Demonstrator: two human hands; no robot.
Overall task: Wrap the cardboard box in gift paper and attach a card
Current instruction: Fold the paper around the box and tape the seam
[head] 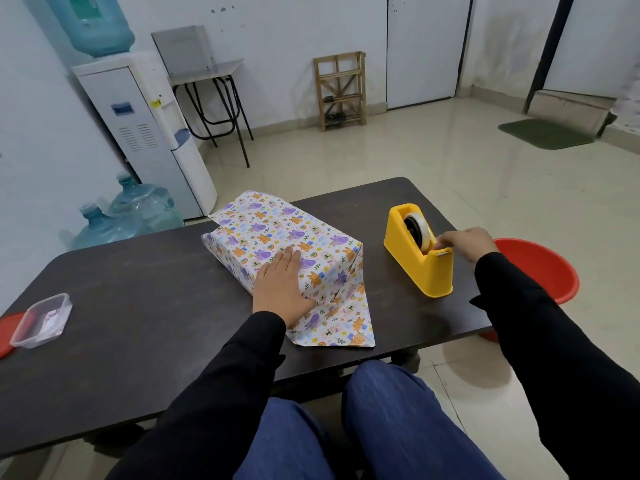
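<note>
Dark bench (pixel 138 289) carries everything within your reach. The box (pixel 277 237), already sleeved in gift paper (pixel 343 327), lies at its middle, its near end unfolded and spread flat. A yellow tape dispenser (pixel 415 268) stands just right of it, handy for sealing. A plastic tub (pixel 41 320) sits far left, contents unclear. Your left hand (pixel 280 289) lies flat on the box, grip released, pinning the folds. Your right hand (pixel 467 242) has its grip pinched on the tape (pixel 420 228) at the cutter, likely to draw a strip.
</note>
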